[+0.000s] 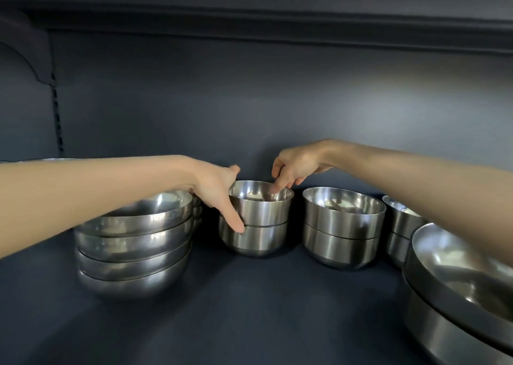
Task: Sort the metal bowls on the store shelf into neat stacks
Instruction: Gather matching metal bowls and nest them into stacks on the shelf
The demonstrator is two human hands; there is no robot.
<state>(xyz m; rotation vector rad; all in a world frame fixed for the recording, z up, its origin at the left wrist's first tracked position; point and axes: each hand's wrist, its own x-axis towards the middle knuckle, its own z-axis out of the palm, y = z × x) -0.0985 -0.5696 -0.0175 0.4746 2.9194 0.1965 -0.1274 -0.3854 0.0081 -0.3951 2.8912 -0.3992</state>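
Bowls everywhere on this dark shelf (236,314), and the action is dead centre. Left grip (216,189) wraps the middle stack (258,225) from its 9 o'clock side. Its thumb presses on the seam where top bowl (266,207) sits in lower bowl (256,241), and its fingers reach round the back. That looks like a brace, so the base can't skate on the smooth shelf. Right grip (294,164) comes over from 1 o'clock, fingers curled over the top bowl's far rim with one fingertip dipped inside. My read: it's squaring that bowl so the pair nests level.

At 9 o'clock of the middle stack, the wide bowl stack (133,248) stands just under the left wrist, four deep. At 3 o'clock a second pair (341,231) sits apart, nested, and beyond it is a third pair (399,225), partly hidden by the right forearm. Down at 4 o'clock, big bowls (458,295) nest near the camera. Grouped by size, I'd judge.
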